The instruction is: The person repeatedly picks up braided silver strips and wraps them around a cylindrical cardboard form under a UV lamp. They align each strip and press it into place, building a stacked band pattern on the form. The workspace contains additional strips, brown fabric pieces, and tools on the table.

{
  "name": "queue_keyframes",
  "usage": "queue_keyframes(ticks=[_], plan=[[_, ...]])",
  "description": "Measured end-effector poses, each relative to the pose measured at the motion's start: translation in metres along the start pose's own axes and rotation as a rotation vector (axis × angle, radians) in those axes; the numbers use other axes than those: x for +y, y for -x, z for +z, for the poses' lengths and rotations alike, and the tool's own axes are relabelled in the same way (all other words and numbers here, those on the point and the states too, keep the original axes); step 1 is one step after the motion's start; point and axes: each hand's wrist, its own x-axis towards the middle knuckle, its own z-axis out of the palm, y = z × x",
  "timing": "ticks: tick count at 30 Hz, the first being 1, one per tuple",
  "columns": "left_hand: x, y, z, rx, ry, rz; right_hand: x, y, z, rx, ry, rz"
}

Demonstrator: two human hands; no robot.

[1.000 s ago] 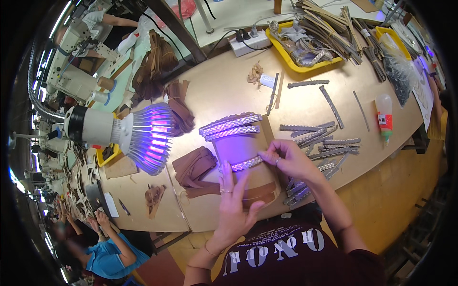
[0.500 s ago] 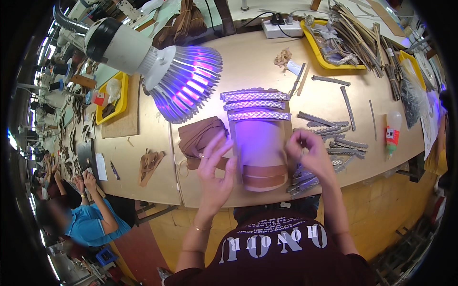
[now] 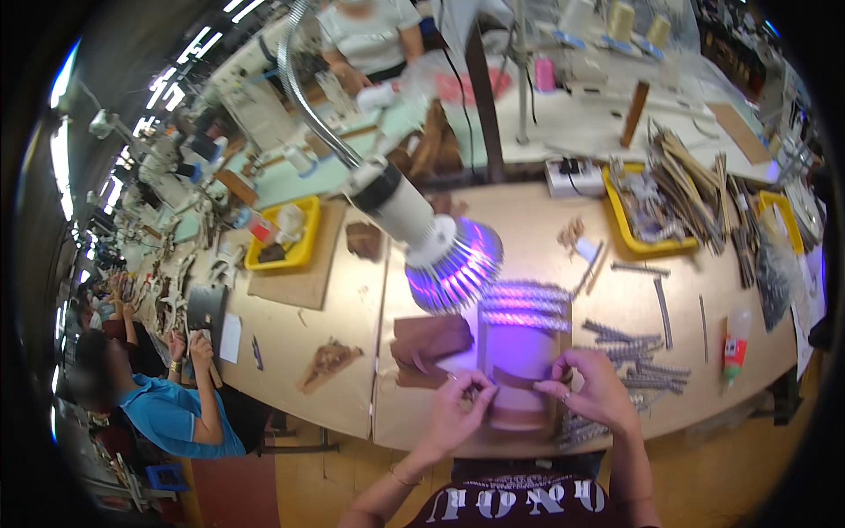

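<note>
A thin brown strip (image 3: pixel 514 378) stretches between my two hands, curving over a pale board (image 3: pixel 521 352). My left hand (image 3: pixel 461 407) pinches its left end between thumb and fingers. At the right end, my right hand (image 3: pixel 591 387) pinches it too. Below the held strip, another brown strip (image 3: pixel 518 419) lies across the board's near end. Several silvery braided strips (image 3: pixel 525 310) lie side by side across the far end, tinted purple by the lamp (image 3: pixel 458 268) above. Folded brown pieces (image 3: pixel 431 349) rest left of the board; loose braided strips (image 3: pixel 650 374) lie to its right.
Yellow trays (image 3: pixel 635 238) with scraps and long strips stand at the far right. A bottle with a red label (image 3: pixel 736 346) is near the right edge. Another yellow tray (image 3: pixel 304 238) sits at the left. A person in blue (image 3: pixel 176 412) works at the left; another sits across.
Both hands came in over the board and closed on the brown strip, which now bows above it. My left hand had its fingers spread before. The view has tilted up, showing more beyond the table.
</note>
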Motion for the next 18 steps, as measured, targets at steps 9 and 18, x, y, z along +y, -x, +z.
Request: queue_keyframes(ticks=[9, 18], plan=[[0.000, -0.007, 0.012, 0.081, 0.336, -0.125, -0.001, -0.007, -0.004, -0.074, -0.042, -0.004], [-0.002, -0.026, 0.012, 0.118, 0.441, -0.201, 0.019, -0.005, 0.004, 0.077, 0.076, -0.044]])
